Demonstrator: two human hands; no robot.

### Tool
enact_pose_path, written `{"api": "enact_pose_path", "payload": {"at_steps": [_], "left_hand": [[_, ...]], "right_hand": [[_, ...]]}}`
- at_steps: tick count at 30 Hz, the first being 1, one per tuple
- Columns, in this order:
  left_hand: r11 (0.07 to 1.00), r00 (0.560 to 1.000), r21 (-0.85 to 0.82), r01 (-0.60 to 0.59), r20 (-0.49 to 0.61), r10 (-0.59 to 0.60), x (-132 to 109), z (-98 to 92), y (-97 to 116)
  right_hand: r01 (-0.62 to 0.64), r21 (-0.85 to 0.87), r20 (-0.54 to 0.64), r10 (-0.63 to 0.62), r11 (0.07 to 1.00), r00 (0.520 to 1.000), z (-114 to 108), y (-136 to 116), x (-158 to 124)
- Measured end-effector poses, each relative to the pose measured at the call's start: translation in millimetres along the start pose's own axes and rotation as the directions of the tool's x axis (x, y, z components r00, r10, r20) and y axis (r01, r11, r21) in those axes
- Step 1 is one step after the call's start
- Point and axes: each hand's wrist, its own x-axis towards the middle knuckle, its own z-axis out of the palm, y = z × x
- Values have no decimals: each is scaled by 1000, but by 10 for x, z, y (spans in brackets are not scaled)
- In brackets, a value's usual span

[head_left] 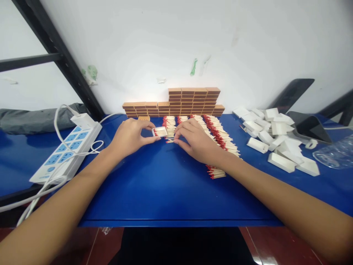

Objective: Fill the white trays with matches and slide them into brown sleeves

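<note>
Between the thumb and fingers of my left hand (131, 136) is a small white matchbox tray (160, 131) with some red-tipped matches lying in it. My right hand (194, 140) is just right of the tray, its thumb and fingertips pinched on matches (170, 140) whose red heads point left. Rows of loose matches (220, 132) with red heads are laid out behind and beneath my right hand and forearm, which hide part of them. Behind the left hand, one matchbox cover (143, 118) lies apart from the stack.
Stacked brown matchboxes (193, 103) line the wall. A heap of white empty trays (275, 132) lies to the right, near a dark phone-like slab (311, 127) and clear plastic (336, 152). A power strip (68, 147) with white cables sits left on the blue table (154, 191).
</note>
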Motion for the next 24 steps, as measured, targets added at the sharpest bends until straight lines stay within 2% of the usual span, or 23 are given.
{"api": "enact_pose_path", "payload": {"at_steps": [7,16,24], "left_hand": [[1000,1000,12,-14,18,14,-3,9,16],[1000,999,-2,-22,25,22,-9,20,20],[966,975,-137,-220,-40,217,-25,93,126]], "right_hand": [[-20,-103,70,27,994,997,-20,34,-14],[-19,-113,25,22,993,999,-29,55,-27],[-24,-108,-116,11,994,993,-9,-17,2]]}}
